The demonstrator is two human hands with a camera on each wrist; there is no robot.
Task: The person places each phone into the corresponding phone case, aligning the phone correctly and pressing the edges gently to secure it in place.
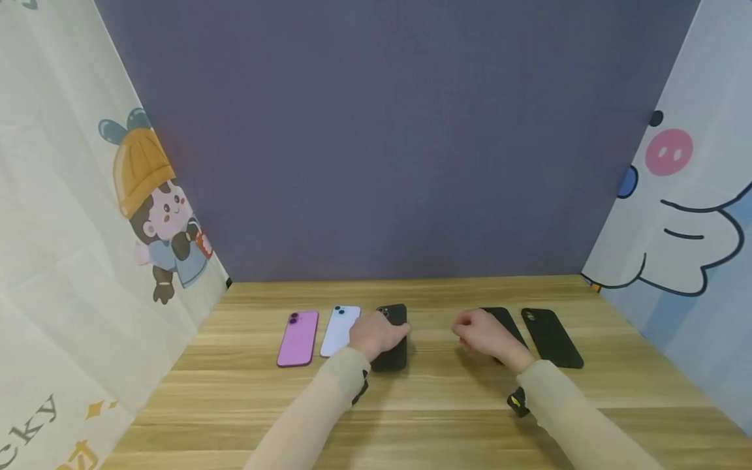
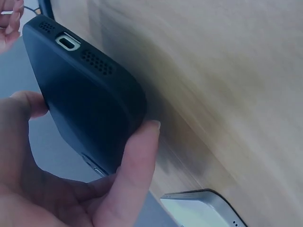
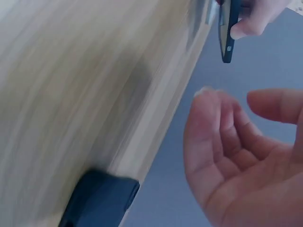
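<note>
On left sheet (image 1: 53,215), "cky" (image 1: 33,424); left hand (image 1: 377,334) grips dark phone (image 1: 390,358).

held phone case (image 2: 85,101) — smooth, matt; tabletop (image 1: 440,424) — wood-grained.

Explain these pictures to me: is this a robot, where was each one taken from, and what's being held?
No robot: just a person's bare left hand and right hand. The wide picture is taken from the head, looking forward and down; the close ones from each wrist. On the wooden table lie a pink phone, a pale phone, a black phone partly hidden by the right hand, and another black phone at the far right. The left hand grips a dark phone by its edges; the right holds nothing.
</note>
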